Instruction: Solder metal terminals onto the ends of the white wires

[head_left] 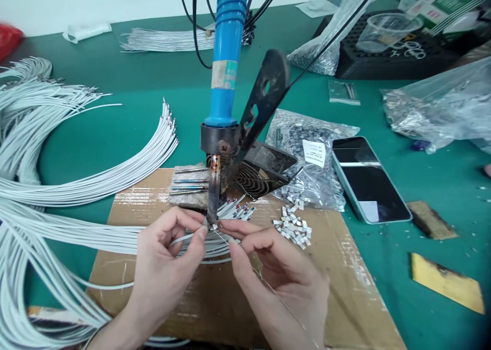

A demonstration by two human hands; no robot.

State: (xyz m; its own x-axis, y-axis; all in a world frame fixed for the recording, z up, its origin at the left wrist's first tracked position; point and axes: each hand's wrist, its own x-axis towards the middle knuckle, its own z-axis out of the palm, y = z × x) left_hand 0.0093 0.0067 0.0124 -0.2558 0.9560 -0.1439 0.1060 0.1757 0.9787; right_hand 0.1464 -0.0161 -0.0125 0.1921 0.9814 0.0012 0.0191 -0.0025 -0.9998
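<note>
A blue-handled soldering iron [226, 59] hangs tip-down in a black metal holder [264, 92]. Its dark tip meets a small metal connector [214, 227] between my hands. My left hand [169, 253] pinches a white cable [180, 240] close to that connector. With closed thumb and fingers, my right hand [276, 273] holds a thin solder wire [282, 301], whose end reaches the tip. Under and behind the fingers lie more white cables [226, 250] with metal ends. A pile of small metal connectors [293, 225] lies right of the iron.
Bundled white cables [76, 191] spread across the left side. Brown cardboard [337, 278] covers the green table [383, 110] under my hands. To the right are a phone [370, 179], a plastic bag of parts [307, 150] and a yellow sponge [447, 283]. A black crate [368, 64] stands at the back right.
</note>
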